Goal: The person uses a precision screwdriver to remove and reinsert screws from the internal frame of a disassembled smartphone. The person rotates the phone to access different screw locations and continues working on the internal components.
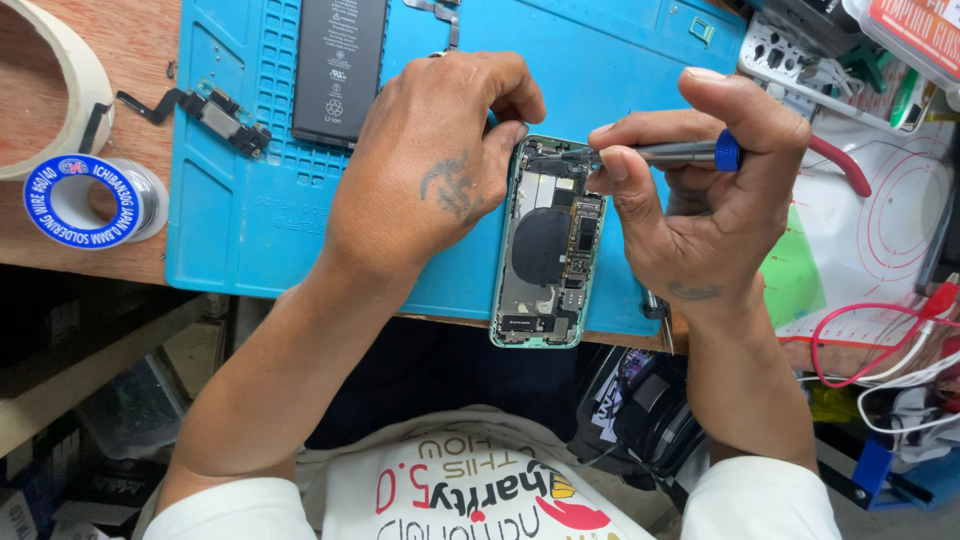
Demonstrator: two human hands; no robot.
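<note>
I see the opened phone (548, 245) on the blue mat (240, 200), its top-left corner hidden under my left hand (425, 170), fingers gripping its edge. My right hand (700, 190) pinches a screwdriver (660, 154), its tip hard to make out. A battery (338, 65) lies at eleven o'clock.

phone (545, 250) on mat (250, 220) | battery (338, 65) behind-left | solder spool (95, 200) far left

Black battery (338, 65), solder spool (95, 200), tape roll (60, 60), red cables (900, 340)
</note>
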